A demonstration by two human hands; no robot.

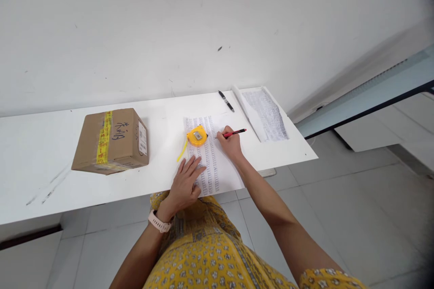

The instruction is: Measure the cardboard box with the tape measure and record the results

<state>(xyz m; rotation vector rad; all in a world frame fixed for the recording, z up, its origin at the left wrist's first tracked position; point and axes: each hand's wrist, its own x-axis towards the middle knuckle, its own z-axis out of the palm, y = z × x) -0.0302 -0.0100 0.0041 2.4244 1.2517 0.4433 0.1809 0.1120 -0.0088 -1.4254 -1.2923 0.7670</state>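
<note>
A red and black pen (pixel 237 132) is gripped in my right hand (pixel 230 142), its tip at the sheet of paper (pixel 226 176). Columns of handwriting run down the left part of this sheet, and its right part is blank. My left hand (pixel 185 180) lies flat over the sheet's lower left, fingers stretched out and holding nothing. Just beyond those fingers, a yellow tape measure (pixel 196 136) rests on the upper part of the sheet. A short length of its yellow blade sticks out toward my left hand.
A taped cardboard box (pixel 91 137) stands on the white table (pixel 166 119) to the left. Near the back edge lies a black pen (pixel 226 101). Densely written papers (pixel 266 115) sit at the right end, one edge curled up. A wall rises behind the table.
</note>
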